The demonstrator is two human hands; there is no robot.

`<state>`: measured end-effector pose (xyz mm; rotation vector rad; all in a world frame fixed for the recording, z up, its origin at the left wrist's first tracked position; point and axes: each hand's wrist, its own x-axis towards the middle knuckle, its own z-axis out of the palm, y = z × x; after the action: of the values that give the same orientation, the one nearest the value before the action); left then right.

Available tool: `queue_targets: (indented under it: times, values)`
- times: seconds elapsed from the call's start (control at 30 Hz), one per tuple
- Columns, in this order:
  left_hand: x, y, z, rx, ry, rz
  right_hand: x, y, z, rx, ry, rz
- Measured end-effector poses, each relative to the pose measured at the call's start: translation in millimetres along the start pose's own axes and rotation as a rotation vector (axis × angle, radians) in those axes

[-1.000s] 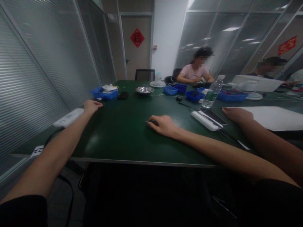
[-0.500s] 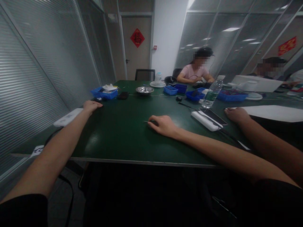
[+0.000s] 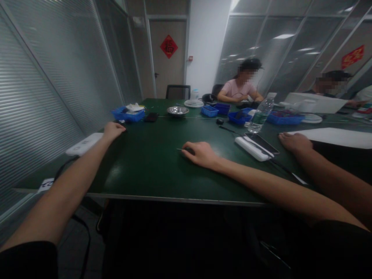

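My right hand [image 3: 200, 153] rests on the green table [image 3: 151, 170], its thumb and index finger pinched together. A thin, pale, needle-like piece [image 3: 179, 149] sticks out to the left from that pinch; its other end is hidden in the fingers. Farther off to the left, my left hand [image 3: 114, 131] lies at the table's left side with its fingers closed together. Something small and dark may be at its fingertips, too small to name. Just beyond that hand stands a blue basket [image 3: 128, 115] with white tissue [image 3: 134, 107] in it.
A white power strip [image 3: 252, 149], a dark phone [image 3: 261, 142] and a water bottle [image 3: 263, 112] stand right of my right hand. A steel bowl [image 3: 178, 111] sits farther back. Another person's hand [image 3: 295, 141] lies by a white sheet [image 3: 337, 137]. A white box [image 3: 84, 144] is beside my left forearm.
Both my hands stay almost where they were, and the thin piece is still in my right hand. The other person's hand at the right has shifted slightly to the right.
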<state>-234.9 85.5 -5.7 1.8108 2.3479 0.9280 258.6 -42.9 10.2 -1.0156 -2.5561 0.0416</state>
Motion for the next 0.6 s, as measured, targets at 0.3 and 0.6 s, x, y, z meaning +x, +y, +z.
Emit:
queue_targets:
  times: [0.3,0.6]
  values:
    - [-18.1,20.5,-4.1,0.32,-0.025,0.199,-0.9,-4.0,-4.8,0.023,-0.018,0.005]
    - [-22.4,24.2,-2.4,0.425,0.025,0.211,1.4,-1.6,0.3,-0.019,-0.01,0.005]
